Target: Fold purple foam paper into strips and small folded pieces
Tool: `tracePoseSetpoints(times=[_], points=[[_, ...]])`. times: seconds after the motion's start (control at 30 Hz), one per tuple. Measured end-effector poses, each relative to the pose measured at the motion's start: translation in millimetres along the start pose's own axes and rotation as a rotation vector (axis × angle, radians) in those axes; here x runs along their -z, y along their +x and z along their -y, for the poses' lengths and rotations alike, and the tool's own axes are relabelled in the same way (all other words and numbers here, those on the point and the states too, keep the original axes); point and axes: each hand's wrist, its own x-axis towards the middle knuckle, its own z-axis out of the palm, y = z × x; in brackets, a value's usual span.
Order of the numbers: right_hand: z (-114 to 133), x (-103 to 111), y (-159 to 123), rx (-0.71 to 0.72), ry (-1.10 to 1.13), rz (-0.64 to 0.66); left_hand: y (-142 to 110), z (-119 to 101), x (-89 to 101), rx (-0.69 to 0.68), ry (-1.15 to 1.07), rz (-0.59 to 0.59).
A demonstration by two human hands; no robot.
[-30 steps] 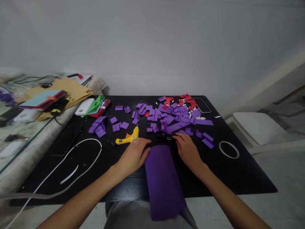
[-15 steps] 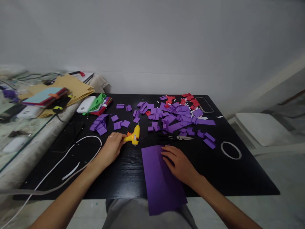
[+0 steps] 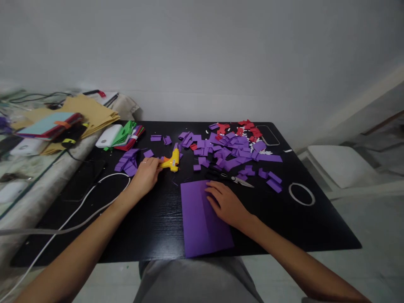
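My left hand (image 3: 145,173) is closed around the rear of a yellow glue gun (image 3: 173,162), whose body points away to the right, near small purple pieces. A large purple sheet of paper (image 3: 197,227) lies on the black table in front of me. On its upper right part rests my right hand (image 3: 224,202), fingers stretched out and slightly apart. Just beyond the sheet lie black-handled scissors (image 3: 241,182) with their blades to the right. Small folded purple paper pieces (image 3: 233,145) are heaped farther back.
Red scraps (image 3: 255,134) and white bits lie at the back right. A pale ring (image 3: 302,194) sits on the right. White cables (image 3: 91,200) cross the table's left side. Green and red papers (image 3: 128,136) lie at the back left. A white stool (image 3: 342,164) stands to the right.
My left hand has carried the glue gun farther back toward the purple pieces. The purple sheet has slid forward with my right hand, off the near edge and onto the table. The view has shifted slightly.
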Motion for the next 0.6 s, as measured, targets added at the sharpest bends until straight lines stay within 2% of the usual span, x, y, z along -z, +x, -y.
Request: tracePoseSetpoints(times=[0.13, 0.23, 0.3, 0.43, 0.6], points=[[-1.3, -2.6, 8.2, 0.024, -0.014, 0.016, -2.5, -6.0, 7.9, 0.011, 0.025, 0.012], [0.6, -3.6, 14.8, 0.029, -0.025, 0.046, -11.0, -33.0, 18.4, 0.025, 0.052, -0.065], [3.0, -4.0, 19.7, 0.035, -0.031, 0.066, -20.8, -59.0, 20.5, -0.062, -0.019, -0.052], [7.2, -7.8, 26.6, 0.052, -0.005, 0.066, -45.6, -101.7, 6.9, -0.284, -0.081, 0.125], [12.1, -18.2, 21.5, 0.054, -0.028, 0.106, -71.8, -118.2, -15.4, -0.214, -0.007, 0.184]])
